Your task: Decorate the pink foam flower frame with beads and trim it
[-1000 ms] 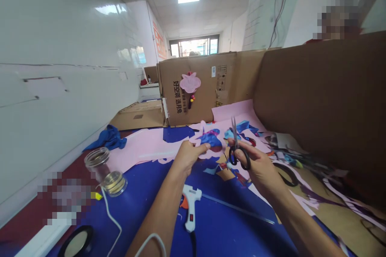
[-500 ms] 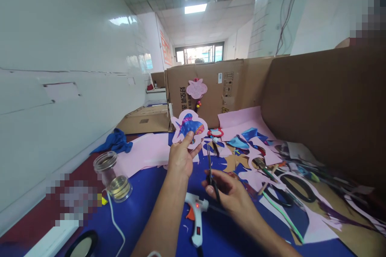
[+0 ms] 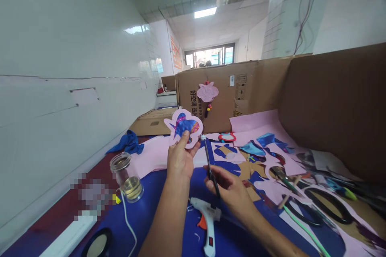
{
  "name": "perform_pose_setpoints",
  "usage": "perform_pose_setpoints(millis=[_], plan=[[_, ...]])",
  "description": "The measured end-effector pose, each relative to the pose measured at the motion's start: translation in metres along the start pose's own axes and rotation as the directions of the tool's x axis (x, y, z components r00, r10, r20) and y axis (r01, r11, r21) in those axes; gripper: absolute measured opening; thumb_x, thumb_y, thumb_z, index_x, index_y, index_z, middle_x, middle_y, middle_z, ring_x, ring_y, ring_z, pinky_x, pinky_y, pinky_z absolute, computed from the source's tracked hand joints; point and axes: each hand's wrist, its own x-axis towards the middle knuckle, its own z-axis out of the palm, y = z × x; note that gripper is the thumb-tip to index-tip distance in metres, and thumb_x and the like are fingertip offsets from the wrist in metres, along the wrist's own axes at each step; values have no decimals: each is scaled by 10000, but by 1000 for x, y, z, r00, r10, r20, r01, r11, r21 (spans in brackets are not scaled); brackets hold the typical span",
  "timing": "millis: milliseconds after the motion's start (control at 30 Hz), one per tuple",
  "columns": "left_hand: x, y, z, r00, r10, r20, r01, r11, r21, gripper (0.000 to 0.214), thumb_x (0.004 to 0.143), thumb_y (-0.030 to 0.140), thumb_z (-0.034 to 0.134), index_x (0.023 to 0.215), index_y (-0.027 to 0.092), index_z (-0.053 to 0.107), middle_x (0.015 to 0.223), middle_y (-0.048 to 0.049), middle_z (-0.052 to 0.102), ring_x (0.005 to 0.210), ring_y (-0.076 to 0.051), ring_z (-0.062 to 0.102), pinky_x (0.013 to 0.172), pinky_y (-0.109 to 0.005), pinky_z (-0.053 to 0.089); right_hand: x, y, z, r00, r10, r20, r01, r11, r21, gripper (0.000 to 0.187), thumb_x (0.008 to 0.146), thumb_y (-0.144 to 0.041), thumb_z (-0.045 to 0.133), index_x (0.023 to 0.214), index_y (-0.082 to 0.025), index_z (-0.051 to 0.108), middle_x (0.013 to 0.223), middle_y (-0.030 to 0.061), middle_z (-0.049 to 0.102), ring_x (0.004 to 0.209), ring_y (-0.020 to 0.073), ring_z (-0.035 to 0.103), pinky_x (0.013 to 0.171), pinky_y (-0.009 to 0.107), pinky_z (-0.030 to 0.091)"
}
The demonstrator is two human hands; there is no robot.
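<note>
My left hand (image 3: 180, 160) pinches a pink cloud-edged cutout (image 3: 196, 117) that carries a blue and purple fish shape, thumb on its front. Held upright in my right hand (image 3: 224, 184) is a slim dark pointed tool (image 3: 208, 156); whether it is scissors or tweezers I cannot make out. A small white bead-like piece (image 3: 203, 137) shows at the tool's tip, close to the cutout's right edge. Whether the tool grips it is unclear. Below my hands lies a white glue gun (image 3: 210, 225) with an orange trigger.
Pink sheets, scraps (image 3: 229, 152) and blue fabric (image 3: 252, 148) cover the right side. Black-handled scissors (image 3: 327, 204) lie there. At left stand a clear jar (image 3: 126, 174) and a roll of tape (image 3: 98, 245). A cardboard wall (image 3: 262, 92) closes the back, with a pink ornament (image 3: 207, 92) hanging on it.
The view has swung left. The cutout has shifted left relative to the table. The white piece, earlier right of the tool with a dark strand below, now sits at the tool's tip.
</note>
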Motion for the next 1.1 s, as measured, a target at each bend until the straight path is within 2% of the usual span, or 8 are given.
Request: perform_pose_setpoints(millis=[100,267,500,767,1100], plan=[[-5,-3,3,1000,-22,11,22,1000,10,175,808,187,868,935,134,760,878,-77,777,824,-245,797,751,-360,667,-3,6,-4,1000,14,-14,-14,1000,-6,498,733,-475,890,1154,-216,833,854,34,738,766,191,632,737,319,540],[-13,-14,11,999,-43,17,43,999,1,123,845,159,824,947,123,763,889,-93,780,842,-255,800,724,-343,659,-6,1,-13,998,39,-43,-40,999,-26,519,718,-510,894,1143,-216,844,901,51,753,801,209,649,758,331,553],[-21,-25,16,998,-37,45,38,999,-10,162,802,174,872,907,140,754,876,-72,783,840,-237,793,793,-366,661,-9,-8,-15,997,61,-41,-62,998,-19,557,653,-544,932,1101,-221,860,852,42,731,764,206,609,721,328,536],[-24,-22,19,998,-54,24,54,999,-8,130,816,161,860,905,135,769,891,-88,786,829,-249,794,808,-410,666,-9,-3,-18,997,60,-51,-62,997,-36,526,675,-520,925,1104,-221,868,843,30,714,751,198,581,696,313,513],[-25,-23,19,998,-37,50,37,999,-18,142,815,157,856,924,129,769,884,-84,783,821,-242,794,800,-400,673,-9,-2,-23,998,47,-30,-49,997,-63,509,718,-518,897,1127,-218,863,849,29,711,757,198,577,698,312,506]])
